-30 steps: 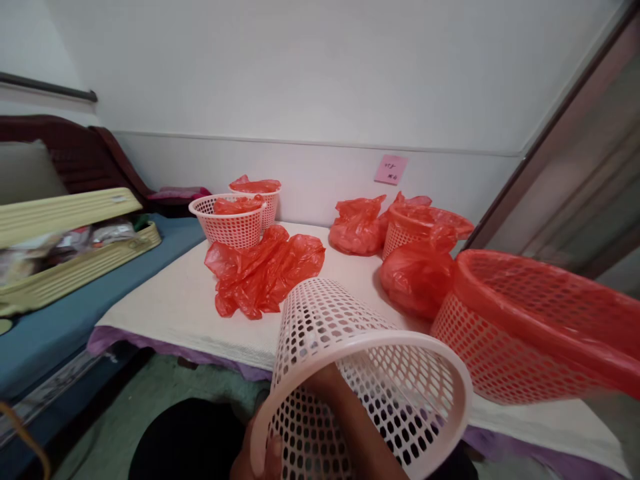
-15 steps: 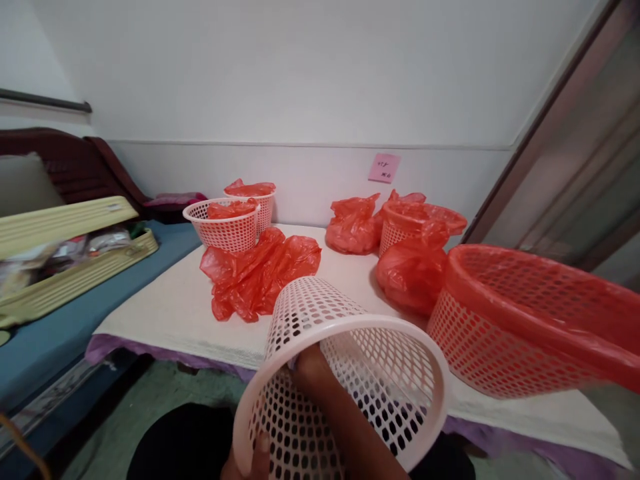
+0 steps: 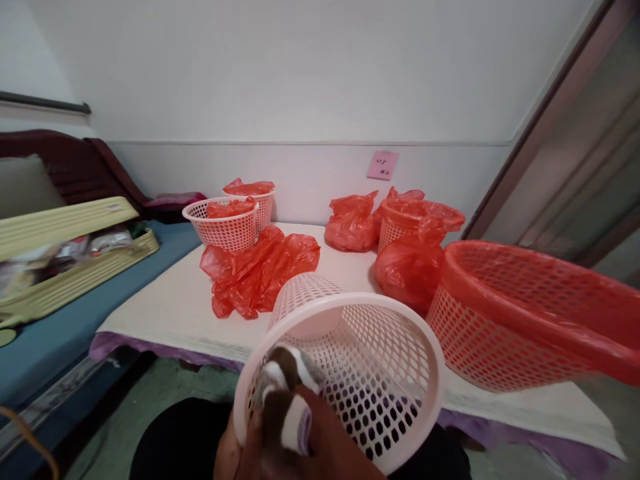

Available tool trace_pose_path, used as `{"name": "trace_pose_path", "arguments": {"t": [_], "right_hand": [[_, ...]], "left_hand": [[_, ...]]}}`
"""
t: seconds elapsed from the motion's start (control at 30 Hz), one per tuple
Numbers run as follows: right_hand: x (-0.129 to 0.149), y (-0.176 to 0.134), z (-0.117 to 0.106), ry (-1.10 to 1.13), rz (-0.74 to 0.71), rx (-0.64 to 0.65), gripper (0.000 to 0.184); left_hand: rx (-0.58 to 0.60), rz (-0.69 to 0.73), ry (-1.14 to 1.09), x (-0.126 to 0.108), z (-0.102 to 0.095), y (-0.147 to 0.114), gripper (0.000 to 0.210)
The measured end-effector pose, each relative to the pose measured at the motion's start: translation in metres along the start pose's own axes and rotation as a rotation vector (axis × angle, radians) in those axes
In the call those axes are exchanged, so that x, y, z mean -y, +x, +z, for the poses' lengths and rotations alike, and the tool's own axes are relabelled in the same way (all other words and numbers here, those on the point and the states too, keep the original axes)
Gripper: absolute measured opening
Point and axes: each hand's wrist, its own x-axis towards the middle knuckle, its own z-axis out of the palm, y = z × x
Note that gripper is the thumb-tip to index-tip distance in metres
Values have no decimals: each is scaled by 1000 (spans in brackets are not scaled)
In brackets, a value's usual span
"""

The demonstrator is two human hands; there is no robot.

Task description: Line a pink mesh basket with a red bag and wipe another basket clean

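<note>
A pale pink perforated plastic basket (image 3: 340,303) lies tilted in front of me, its mouth towards me. My left hand (image 3: 234,447) is closed at the lower left of its rim, with fingers against the socks. At the mouth, my right hand (image 3: 333,433) is closed on brown, white and grey striped socks (image 3: 286,370), partly inside the basket. One sock cuff shows a purple edge. The fingers of both hands are partly hidden by the socks and the rim, and some blur covers them.
Crumpled red plastic bags (image 3: 255,273) lie behind the basket on the pale table cover (image 3: 175,313). Two pink baskets (image 3: 225,230) stand behind left. Filled red bags (image 3: 410,270) and a red-lined basket (image 3: 510,333) are at right. A bed (image 3: 175,240) stands left.
My right hand has drawn back from deep inside the basket to its mouth, bringing striped socks into view. The left hand has shifted up the rim, beside the socks.
</note>
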Motion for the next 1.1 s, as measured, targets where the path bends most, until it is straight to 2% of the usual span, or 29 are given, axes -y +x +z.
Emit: {"name": "trace_pose_path", "arguments": {"t": [0.13,0.2,0.27,0.43,0.5,0.6,0.67,0.73,0.8,0.87,0.9,0.93,1.03,1.1], "right_hand": [[-23,-15,-13,-455,-191,117,12],[-31,-21,-18,-659,-256,124,12],[-35,-29,-16,-731,-292,85,7],[-46,-50,8,-486,-178,-142,14],[-52,-53,16,-425,-114,-178,18],[-57,-48,22,-417,-68,-145,14],[-52,-41,26,-373,-63,-122,22],[-40,-34,30,-208,0,-103,29],[-25,-28,34,-19,149,-91,26],[-15,-24,35,6,206,-93,23],[-13,-23,33,-52,166,-104,21],[-15,-22,30,-153,62,-116,19],[-29,-22,12,-599,-338,-161,9],[-39,-25,1,-793,-460,-191,17]], "left_hand": [[20,4,-21,-9,2,0,67],[19,35,-32,-11,2,1,68],[33,46,-22,-13,2,4,69],[86,89,76,-25,-3,17,64],[94,117,122,-30,-3,19,61],[126,148,164,-33,1,13,57],[145,166,189,-33,6,6,54],[88,194,199,-37,10,-1,50],[-14,218,191,-44,13,-4,47],[-51,243,204,-52,14,-2,45],[-30,261,225,-56,13,1,44],[4,284,250,-59,12,4,43],[79,343,313,-62,7,14,41],[92,357,323,-64,5,19,40]]}}
